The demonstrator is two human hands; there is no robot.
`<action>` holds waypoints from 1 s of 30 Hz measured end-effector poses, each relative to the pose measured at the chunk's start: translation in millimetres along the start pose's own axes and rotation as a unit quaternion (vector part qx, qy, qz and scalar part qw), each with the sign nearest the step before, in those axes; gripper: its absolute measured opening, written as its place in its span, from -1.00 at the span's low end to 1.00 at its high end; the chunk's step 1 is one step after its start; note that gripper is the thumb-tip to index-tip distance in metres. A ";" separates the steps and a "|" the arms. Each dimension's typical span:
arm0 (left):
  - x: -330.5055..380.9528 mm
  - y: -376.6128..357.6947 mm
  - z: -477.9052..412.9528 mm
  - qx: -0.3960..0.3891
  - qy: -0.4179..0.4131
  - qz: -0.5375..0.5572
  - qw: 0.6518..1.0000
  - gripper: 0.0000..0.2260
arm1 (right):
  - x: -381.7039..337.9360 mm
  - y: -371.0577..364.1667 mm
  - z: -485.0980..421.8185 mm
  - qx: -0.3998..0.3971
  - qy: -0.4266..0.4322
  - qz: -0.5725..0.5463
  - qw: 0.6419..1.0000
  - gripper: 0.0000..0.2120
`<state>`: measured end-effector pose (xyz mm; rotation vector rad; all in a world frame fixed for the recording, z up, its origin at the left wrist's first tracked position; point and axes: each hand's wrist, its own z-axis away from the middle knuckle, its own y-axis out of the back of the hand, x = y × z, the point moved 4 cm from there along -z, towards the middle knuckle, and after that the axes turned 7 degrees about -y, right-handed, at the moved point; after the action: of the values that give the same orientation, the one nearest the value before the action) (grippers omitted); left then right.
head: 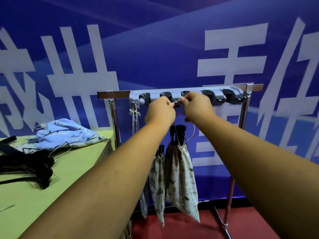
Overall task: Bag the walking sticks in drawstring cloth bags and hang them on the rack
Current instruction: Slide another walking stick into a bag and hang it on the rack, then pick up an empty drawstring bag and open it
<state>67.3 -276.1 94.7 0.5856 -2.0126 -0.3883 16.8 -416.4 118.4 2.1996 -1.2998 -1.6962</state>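
Head view, looking down two bare arms at the rack [117, 94]. Pinching the thin drawstring [176, 101] with the left hand [159, 110] and the right hand [196, 105], fingers of both curled in and squeezed shut on the string, right up against the grey hook strip [215, 97]. Hanging just under the hands: the flower-print cloth bag [181, 173], with a black stick top [177, 135] poking out of its mouth.

Most likely looping the string over a hook right now. Doing it well probably means holding the string tight between both hands, sliding the loop all the way behind the hook, then letting the weight down slowly, not dropping it. Also minding the next bag [157, 183] hanging just beside, touching or only close, cannot tell which.

Hiding behind the knuckles: the hook itself and the knot, so cannot tell loop on or loop off. Peeking out past the left arm: a bluish bag [144, 204], mostly covered. Lying on the green table [77, 169]: a blue cloth bag [65, 135] and a black pile [25, 163], maybe more sticks, too dark and tangled for telling, and cut off at the left edge.
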 end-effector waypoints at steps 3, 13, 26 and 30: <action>-4.0 -8.4 1.1 -0.047 -0.002 -0.056 0.997 -0.85 | 10.1 -7.4 5.3 -0.023 -0.022 0.004 0.999 -0.74; 0.4 21.1 44.7 -0.130 0.019 -0.070 0.989 -0.81 | 4.6 15.4 44.3 -0.076 -0.056 0.102 0.990 -0.68; 9.3 149.7 148.2 -0.211 0.034 -0.013 0.977 -0.85 | -83.2 15.9 161.1 -0.159 -0.022 0.039 0.986 -0.67; -1.3 192.7 169.2 -0.198 0.036 -0.025 0.979 -0.85 | -112.3 -2.9 193.4 -0.185 -0.016 -0.009 0.983 -0.76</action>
<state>-127.3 -109.5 108.0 0.3931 -1.7873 -0.7654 -144.3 -261.5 127.6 1.9808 -0.8821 -1.8120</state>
